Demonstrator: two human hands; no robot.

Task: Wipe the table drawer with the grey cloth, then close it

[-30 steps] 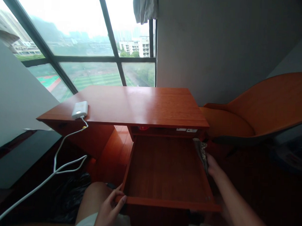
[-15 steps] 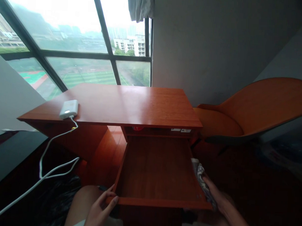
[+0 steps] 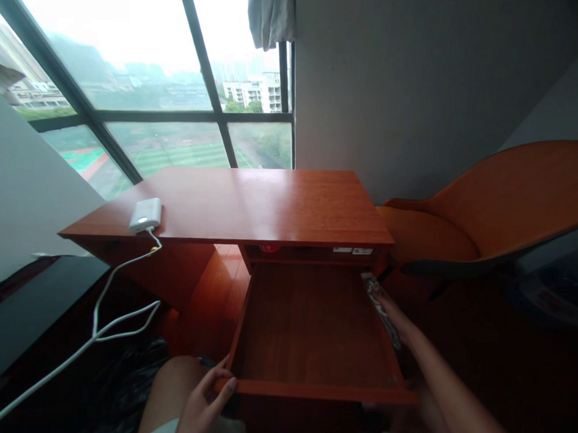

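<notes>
A reddish-brown wooden drawer [image 3: 307, 332] is pulled out from the desk [image 3: 270, 206] toward me. My left hand [image 3: 209, 392] grips the drawer's front left corner, thumb over the top edge of the front panel. On the other side, my right hand [image 3: 394, 313] is closed on a grey patterned cloth [image 3: 381, 310]. The cloth lies over the top of the drawer's right side wall, near its far end, and hangs along the outside. Part of the right hand's fingers is hidden behind the cloth.
A white charger-like box [image 3: 146, 215] with a white cable [image 3: 96, 336] sits on the desk's left. An orange chair [image 3: 461, 230] stands to the right. Inside the desk's shelf are a red object [image 3: 269, 247] and white labels [image 3: 352, 250]. A black plastic bag [image 3: 129, 375] lies lower left.
My right hand has slid the cloth along the drawer's right wall, away from me toward the desk. The left hand keeps its hold on the corner. The view has shifted slightly.
</notes>
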